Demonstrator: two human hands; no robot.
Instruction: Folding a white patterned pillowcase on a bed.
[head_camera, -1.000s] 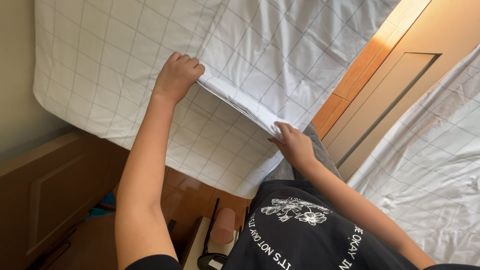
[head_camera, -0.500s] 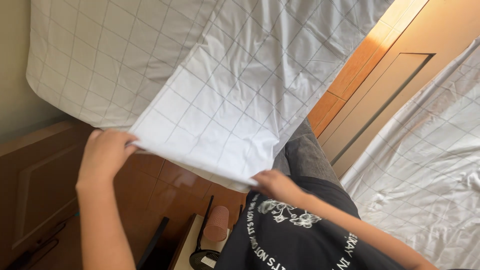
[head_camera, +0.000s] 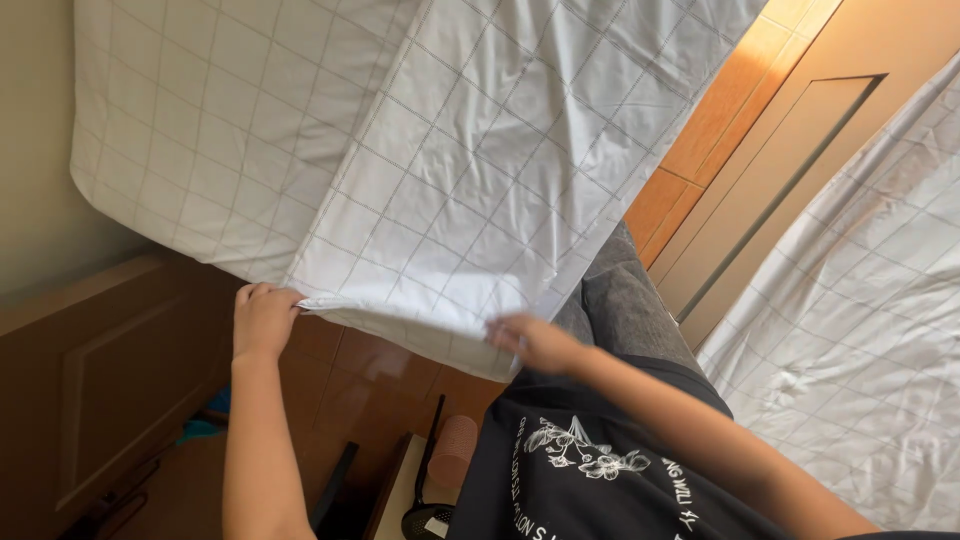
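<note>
A white bed sheet (head_camera: 470, 170) with a thin grey grid pattern covers the mattress ahead and has a flap folded back toward me. My left hand (head_camera: 262, 318) pinches the flap's left corner, just past the mattress edge. My right hand (head_camera: 535, 343) grips the flap's lower edge on the right, partly under the fabric. Both arms reach forward from my dark printed shirt (head_camera: 590, 480).
A brown wooden cabinet door (head_camera: 100, 370) stands at the left. An orange wooden frame and a beige panel (head_camera: 770, 170) run along the right. More white gridded fabric (head_camera: 870, 350) lies at the far right. A pinkish cup (head_camera: 455, 450) and dark items sit below.
My left hand took the sheet's flap from up on the mattress and pulled it down toward me. My right hand shifted left along the lower edge, and the flap now hangs over the mattress edge.
</note>
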